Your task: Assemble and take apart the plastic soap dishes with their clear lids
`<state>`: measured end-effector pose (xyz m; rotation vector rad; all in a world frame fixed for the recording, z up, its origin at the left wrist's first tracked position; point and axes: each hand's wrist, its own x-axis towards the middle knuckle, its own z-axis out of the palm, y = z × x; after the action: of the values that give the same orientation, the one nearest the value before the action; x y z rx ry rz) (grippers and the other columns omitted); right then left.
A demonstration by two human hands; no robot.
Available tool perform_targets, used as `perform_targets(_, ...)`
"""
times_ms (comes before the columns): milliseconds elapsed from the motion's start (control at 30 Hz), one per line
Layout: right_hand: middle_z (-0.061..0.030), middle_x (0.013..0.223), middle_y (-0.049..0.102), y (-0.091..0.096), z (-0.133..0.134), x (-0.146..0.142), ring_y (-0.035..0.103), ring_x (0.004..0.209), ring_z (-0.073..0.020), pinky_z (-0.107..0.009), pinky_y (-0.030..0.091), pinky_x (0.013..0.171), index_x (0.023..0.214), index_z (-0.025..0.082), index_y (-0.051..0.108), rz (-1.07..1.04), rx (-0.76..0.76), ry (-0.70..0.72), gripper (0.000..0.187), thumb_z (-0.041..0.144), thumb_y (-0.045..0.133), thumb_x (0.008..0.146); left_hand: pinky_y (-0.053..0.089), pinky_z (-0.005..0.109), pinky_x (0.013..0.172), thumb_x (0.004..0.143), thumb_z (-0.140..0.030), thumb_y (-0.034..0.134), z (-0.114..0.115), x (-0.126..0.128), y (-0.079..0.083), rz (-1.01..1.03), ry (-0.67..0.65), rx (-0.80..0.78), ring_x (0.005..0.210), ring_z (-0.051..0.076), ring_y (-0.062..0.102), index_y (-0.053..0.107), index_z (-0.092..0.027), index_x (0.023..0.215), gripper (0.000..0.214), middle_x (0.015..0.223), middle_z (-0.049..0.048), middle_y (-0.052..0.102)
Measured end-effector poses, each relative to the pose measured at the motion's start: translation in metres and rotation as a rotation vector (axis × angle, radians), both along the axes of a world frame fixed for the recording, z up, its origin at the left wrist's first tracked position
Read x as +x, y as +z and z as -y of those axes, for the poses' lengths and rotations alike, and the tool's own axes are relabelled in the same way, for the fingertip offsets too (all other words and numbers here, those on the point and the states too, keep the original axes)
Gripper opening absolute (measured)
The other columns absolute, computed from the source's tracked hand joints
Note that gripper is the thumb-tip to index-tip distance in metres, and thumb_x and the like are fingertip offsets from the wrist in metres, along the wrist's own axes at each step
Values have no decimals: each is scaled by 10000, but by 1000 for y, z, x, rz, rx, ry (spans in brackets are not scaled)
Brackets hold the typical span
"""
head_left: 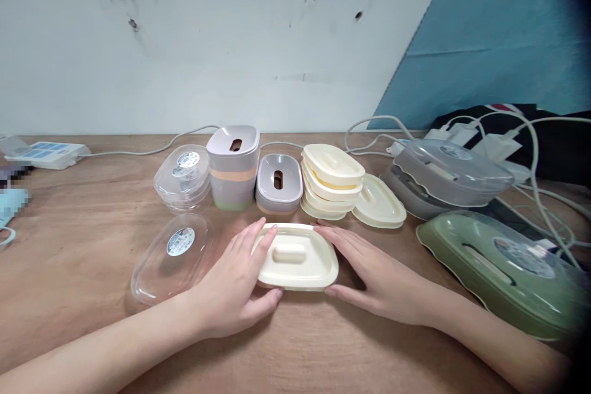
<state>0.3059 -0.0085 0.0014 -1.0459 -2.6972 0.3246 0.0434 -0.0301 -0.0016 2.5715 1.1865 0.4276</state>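
A cream plastic lid [298,257] lies flat on the wooden table [83,240] in front of me. My left hand [233,286] clasps its left edge, fingers over the top and thumb under the near rim. My right hand [369,274] rests against its right edge with fingers stretched along the side. A clear plastic lid [173,255] with a round sticker lies just left of my left hand.
Behind stand a stack of clear lids [183,175], a tall grey stacked container [233,166], a low grey box [278,183], stacked cream lids [331,181] and a single cream lid [379,202]. At right lie a grey covered tray [450,175], a green covered tray [503,268] and white cables [535,154].
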Motion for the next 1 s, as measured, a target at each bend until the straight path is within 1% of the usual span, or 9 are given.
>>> perform_targets(100, -218, 1379, 401, 1, 1, -1, 397, 1265, -305, -496, 404, 994, 1352, 97, 246, -1, -13, -14, 669, 452, 498, 844, 242, 521, 1073, 854, -343, 474, -9, 0, 11, 52, 10, 101, 1361, 310, 132, 141, -110, 1411, 689, 1466, 197, 180)
perform_targets(233, -214, 1376, 408, 4, 2, -3, 399, 1263, -303, -494, 396, 1000, 1349, 89, 266, -2, -38, -17, 674, 456, 509, 838, 295, 424, 1071, 861, -271, 450, -38, 12, 43, 47, 53, 271, 1317, 267, 270, 239, -42, 1367, 594, 1416, 203, 304)
perform_targets(300, -205, 1378, 409, 4, 1, -4, 399, 1263, -298, -489, 394, 1002, 1346, 99, 276, -5, -49, -21, 668, 458, 514, 836, 335, 388, 1048, 854, -223, 449, -54, 23, 56, -53, 51, 346, 1289, 250, 340, 296, -46, 1337, 536, 1398, 187, 354)
perform_targets(367, -198, 1381, 407, 5, 1, -4, 399, 1262, -295, -484, 395, 1001, 1348, 108, 279, -13, -55, -24, 671, 465, 517, 833, 456, 364, 923, 858, -267, 480, -67, 34, 65, -239, 67, 325, 1172, 259, 493, 379, -73, 1287, 481, 1351, 177, 426)
perform_targets(467, -192, 1384, 406, 6, 1, -4, 397, 1263, -296, -486, 395, 999, 1357, 113, 277, -24, -59, -20, 678, 466, 520, 832, 532, 349, 671, 821, -386, 563, -79, 47, 67, -424, 75, 244, 887, 281, 650, 521, -101, 1137, 428, 1092, 150, 623)
perform_targets(533, -191, 1382, 410, 6, 2, -3, 396, 1263, -302, -496, 391, 998, 1358, 117, 283, -31, -63, -18, 677, 461, 525, 828, 523, 346, 605, 798, -379, 596, -82, 52, 64, -446, 66, 240, 802, 295, 663, 566, -105, 1048, 373, 934, 130, 668)
perform_targets(567, -193, 1379, 413, 6, 2, -3, 397, 1262, -306, -501, 391, 996, 1358, 118, 288, -36, -64, -17, 676, 458, 528, 826, 518, 345, 595, 798, -354, 598, -83, 53, 63, -452, 68, 245, 795, 299, 663, 569, -102, 1033, 346, 909, 130, 671)
perform_targets(733, -199, 1374, 415, 5, 1, -3, 398, 1259, -311, -506, 388, 993, 1367, 124, 281, -53, -63, -6, 684, 454, 533, 823, 502, 344, 580, 814, -241, 571, -86, 53, 58, -452, 108, 272, 785, 303, 661, 541, -88, 1076, 304, 936, 142, 665)
perform_targets(1000, -202, 1381, 402, 6, 2, -3, 384, 1269, -298, -486, 378, 1011, 1360, 95, 276, -31, -73, -10, 692, 468, 520, 830, 502, 323, 656, 864, -347, 537, -81, 46, 59, -350, 163, 282, 890, 268, 651, 492, -146, 1175, 373, 1062, 108, 644)
